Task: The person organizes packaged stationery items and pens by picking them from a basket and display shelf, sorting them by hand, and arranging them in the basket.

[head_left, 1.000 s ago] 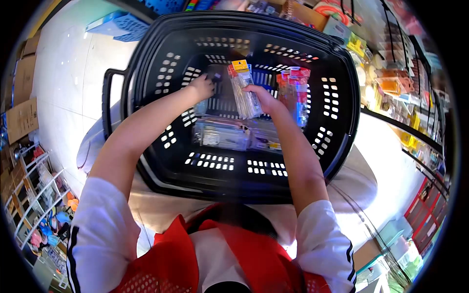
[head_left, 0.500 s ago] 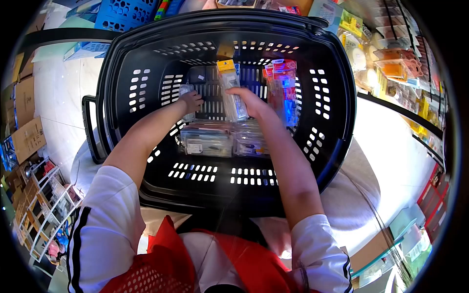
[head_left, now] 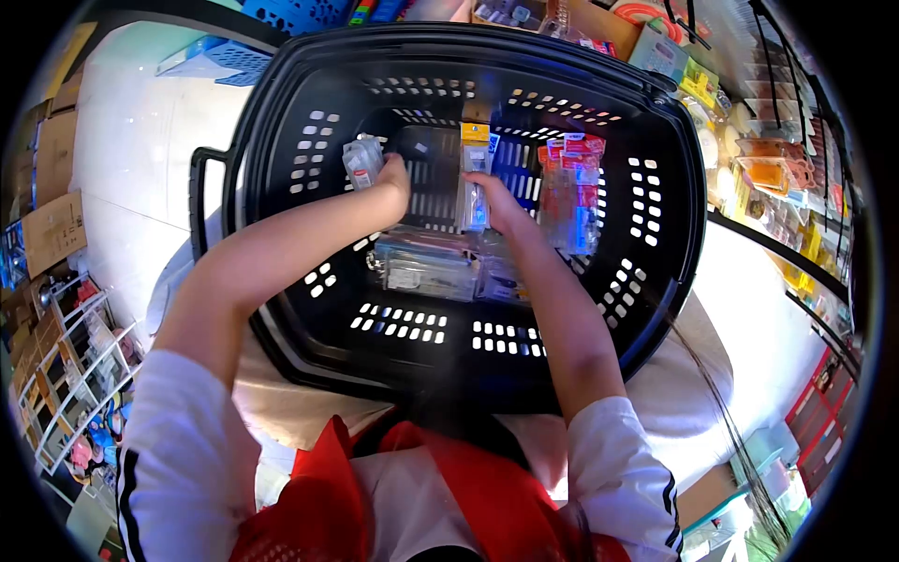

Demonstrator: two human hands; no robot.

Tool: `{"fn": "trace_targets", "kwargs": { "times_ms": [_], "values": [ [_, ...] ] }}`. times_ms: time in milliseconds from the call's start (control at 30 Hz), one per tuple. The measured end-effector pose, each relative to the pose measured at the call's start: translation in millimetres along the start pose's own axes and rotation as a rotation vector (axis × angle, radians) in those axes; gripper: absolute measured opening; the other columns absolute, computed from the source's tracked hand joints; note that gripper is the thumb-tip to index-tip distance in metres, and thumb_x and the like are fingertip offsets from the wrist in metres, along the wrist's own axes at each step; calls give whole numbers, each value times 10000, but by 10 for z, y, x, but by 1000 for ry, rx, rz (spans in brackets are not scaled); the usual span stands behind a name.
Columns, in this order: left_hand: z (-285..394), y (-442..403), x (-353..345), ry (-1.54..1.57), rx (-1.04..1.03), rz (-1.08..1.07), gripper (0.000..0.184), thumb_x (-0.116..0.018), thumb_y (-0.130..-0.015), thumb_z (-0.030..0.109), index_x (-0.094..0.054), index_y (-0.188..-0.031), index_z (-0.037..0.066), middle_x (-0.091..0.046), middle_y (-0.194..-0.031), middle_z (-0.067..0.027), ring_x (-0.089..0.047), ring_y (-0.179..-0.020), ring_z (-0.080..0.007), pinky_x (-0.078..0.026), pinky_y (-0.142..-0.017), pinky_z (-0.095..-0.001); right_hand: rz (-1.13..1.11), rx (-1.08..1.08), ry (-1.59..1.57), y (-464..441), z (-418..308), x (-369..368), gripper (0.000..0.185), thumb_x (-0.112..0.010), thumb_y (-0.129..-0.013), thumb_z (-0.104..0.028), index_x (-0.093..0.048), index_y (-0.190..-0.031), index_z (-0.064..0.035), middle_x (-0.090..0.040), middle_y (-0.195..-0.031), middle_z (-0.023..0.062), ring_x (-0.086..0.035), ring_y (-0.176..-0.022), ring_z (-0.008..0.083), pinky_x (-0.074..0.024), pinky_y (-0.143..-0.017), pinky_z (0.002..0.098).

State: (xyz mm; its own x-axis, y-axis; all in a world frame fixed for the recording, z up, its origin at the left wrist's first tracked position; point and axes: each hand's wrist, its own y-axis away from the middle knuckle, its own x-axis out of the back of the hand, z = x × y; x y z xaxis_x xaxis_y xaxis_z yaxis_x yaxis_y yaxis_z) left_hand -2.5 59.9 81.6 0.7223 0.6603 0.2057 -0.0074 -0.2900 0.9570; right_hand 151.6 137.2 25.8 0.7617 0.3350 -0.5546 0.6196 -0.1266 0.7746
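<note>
Both my hands reach into a black plastic basket [head_left: 281, 225] with slotted walls. My left hand [head_left: 395, 178], on the basket's left side, is closed on a clear plastic packet [head_left: 361, 161] that sticks out to its left. In the middle, my right hand [head_left: 496, 199] grips the edge of a long clear packet with a yellow top [head_left: 475, 140]; the packet's contents are too small to make out. To its right lie several red-topped clear packets [head_left: 573, 183]. Clear plastic packs [head_left: 429, 267] lie side by side along the near wall, partly covered by my right forearm.
A blue perforated basket [head_left: 295, 11] stands beyond the far rim. Goods in packets [head_left: 768, 159] fill a rack at the right. On the left are cardboard boxes [head_left: 54, 229] and a white wire rack [head_left: 80, 375]. The black basket's handle [head_left: 198, 201] juts out left.
My left hand has lifted the clear packet up from the basket's left side and turned it. My right hand keeps its grip on the yellow-topped packet, now more upright. The view has shifted slightly.
</note>
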Motion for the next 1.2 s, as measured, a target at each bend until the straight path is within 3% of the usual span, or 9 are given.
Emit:
{"fn": "trace_targets", "kwargs": {
  "times_ms": [200, 267, 400, 500, 533, 700, 833, 1033, 1200],
  "values": [
    [-538, 2194, 132, 569, 226, 836, 319, -671, -551, 134, -544, -835, 62, -590, -843, -84, -573, -849, -231, -422, -754, -317, 121, 72, 87, -753, 564, -431, 351, -607, -702, -173, -518, -1004, -19, -577, -919, 110, -584, -770, 209, -489, -655, 361],
    [-644, 2634, 64, 979, 287, 799, 368, -663, -553, 145, -527, -877, 37, -583, -846, -122, -569, -818, -283, -446, -739, -346, 93, 93, 98, -806, 662, -695, 634, -647, -656, -195, -345, -1159, 45, -514, -1049, 167, -529, -930, 275, -439, -770, 396],
    [-721, 2732, -340, 1401, 244, 940, 491, -692, -554, 212, -532, -975, 15, -602, -798, -163, -588, -733, -270, -456, -680, -322, 54, 373, 257, -1548, 1125, -764, 661, -576, -710, -340, -344, -1216, 16, -398, -1193, 210, -412, -1088, 320, -339, -906, 383],
    [-843, 2828, -492, 1649, 58, 968, 457, -690, -564, 169, -539, -963, 6, -606, -728, -93, -548, -623, -130, -449, -627, -260, 381, 361, 793, -1538, 1331, -774, 698, -453, -759, -511, -385, -1215, 13, -301, -1253, 274, -329, -1151, 383, -278, -963, 401],
    [-884, 2895, -517, 1734, 65, 953, 455, -690, -589, 231, -556, -971, 24, -612, -757, -121, -592, -675, -218, -465, -659, -302, 520, 333, 994, -1532, 1326, -803, 731, -403, -775, -573, -403, -1208, 16, -270, -1264, 299, -305, -1162, 407, -261, -974, 412],
    [-1039, 2885, -698, 1903, 99, 1147, 400, -683, -664, 223, -554, -986, 24, -588, -791, -23, -535, -707, -87, -446, -659, -250, 656, 527, 658, -1438, 1186, -1158, 683, -379, -853, -440, -197, -1288, 54, -251, -1287, 281, -298, -1166, 423, -261, -988, 413],
    [-1134, 2733, -749, 1816, 145, 1344, 354, -670, -703, 229, -564, -970, 22, -584, -811, -16, -533, -727, -85, -435, -669, -245, 786, 454, 861, -1509, 1204, -1060, 494, -465, -854, -256, -308, -1265, -31, -444, -1175, 189, -458, -1050, 323, -400, -876, 379],
    [-1136, 2665, -596, 1870, 86, 1419, 358, -656, -729, 290, -578, -964, 31, -599, -852, -33, -554, -766, -96, -441, -689, -244, 221, 149, 675, -961, 999, -993, 504, -410, -866, -303, -295, -1275, -30, -431, -1197, 186, -452, -1069, 314, -405, -877, 388],
    [-1036, 2603, -343, 2095, -233, 1245, 479, -608, -758, 395, -542, -1054, 25, -598, -934, -68, -578, -847, -134, -452, -737, -261, 124, 435, 372, -500, 687, -1457, 519, -363, -876, -342, -284, -1282, -29, -420, -1215, 183, -448, -1085, 307, -410, -878, 395]
  ]
}}
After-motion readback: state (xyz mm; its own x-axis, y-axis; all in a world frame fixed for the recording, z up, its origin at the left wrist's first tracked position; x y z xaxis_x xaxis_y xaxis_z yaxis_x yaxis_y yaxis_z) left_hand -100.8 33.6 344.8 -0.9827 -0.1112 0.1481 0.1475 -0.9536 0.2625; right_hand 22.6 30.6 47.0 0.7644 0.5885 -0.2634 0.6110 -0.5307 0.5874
